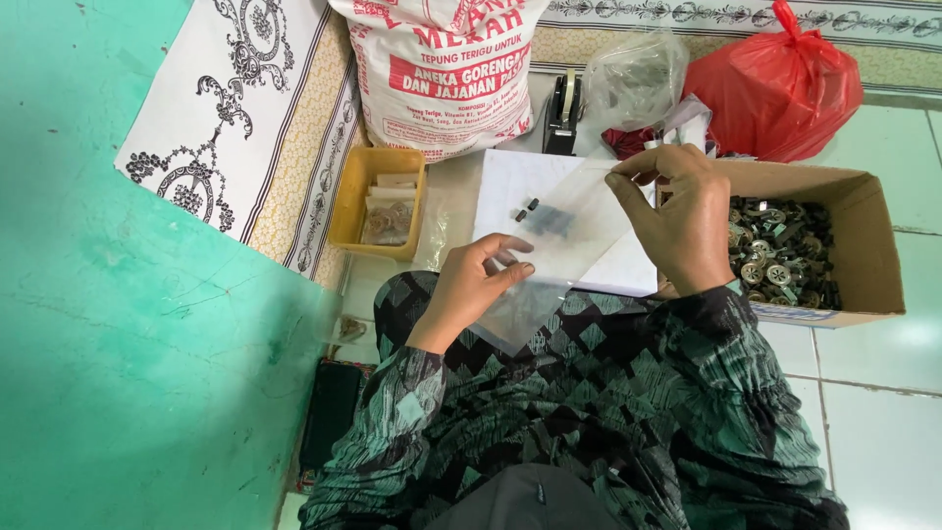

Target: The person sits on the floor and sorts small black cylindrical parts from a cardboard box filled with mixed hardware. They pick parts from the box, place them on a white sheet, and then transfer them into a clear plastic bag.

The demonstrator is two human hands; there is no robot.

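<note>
Left hand pinched the lower edge of a clear plastic bag; right hand pinched its top corner, holding it over a white sheet with small dark parts showing through. Judgement: keep the mouth taut and level. Behind: a white sack with a red label band, a red bag, a yellow tray, and a cardboard box of metal parts.
</note>
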